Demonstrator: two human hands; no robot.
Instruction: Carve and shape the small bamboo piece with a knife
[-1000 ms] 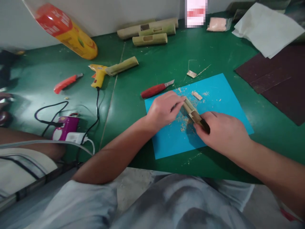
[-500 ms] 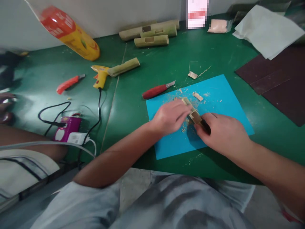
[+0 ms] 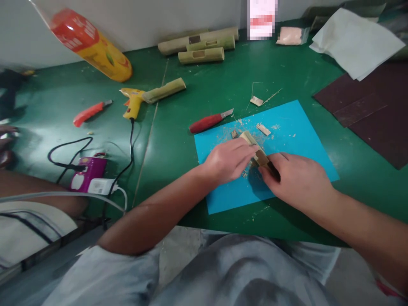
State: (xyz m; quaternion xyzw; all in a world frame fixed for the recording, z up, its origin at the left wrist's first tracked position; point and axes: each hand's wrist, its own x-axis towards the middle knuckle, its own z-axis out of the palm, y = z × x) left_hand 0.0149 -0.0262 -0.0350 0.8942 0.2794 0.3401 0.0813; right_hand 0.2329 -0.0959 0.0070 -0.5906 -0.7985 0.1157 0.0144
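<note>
A short bamboo tube (image 3: 250, 138) with a rectangular opening cut in its side slants over a blue sheet of paper (image 3: 306, 144). My right hand (image 3: 298, 174) is closed around its near end. Across the tube's far half lies my left hand (image 3: 231, 157), fingers together, with the fingertips at the edge of the opening. Whether anything small is under those fingertips cannot be seen. Shavings, a pale bamboo chip (image 3: 264, 129) and a small brown piece (image 3: 235, 134) lie on the paper. A red-handled knife (image 3: 208, 123) rests by the paper's upper left edge.
Left on the green table are a yellow glue gun (image 3: 134, 102), a bamboo piece (image 3: 165, 90), a red cutter (image 3: 91, 114), a purple power adapter (image 3: 91, 170) with cords and a drink bottle (image 3: 92, 46). Cut bamboo tubes (image 3: 200, 55) lie behind. Another person's arm (image 3: 38, 187) is at left.
My left hand has shifted slightly along the bamboo tube, and its fingers now cover more of the opening. The small brown piece on the paper shows more clearly. My right hand keeps its hold.
</note>
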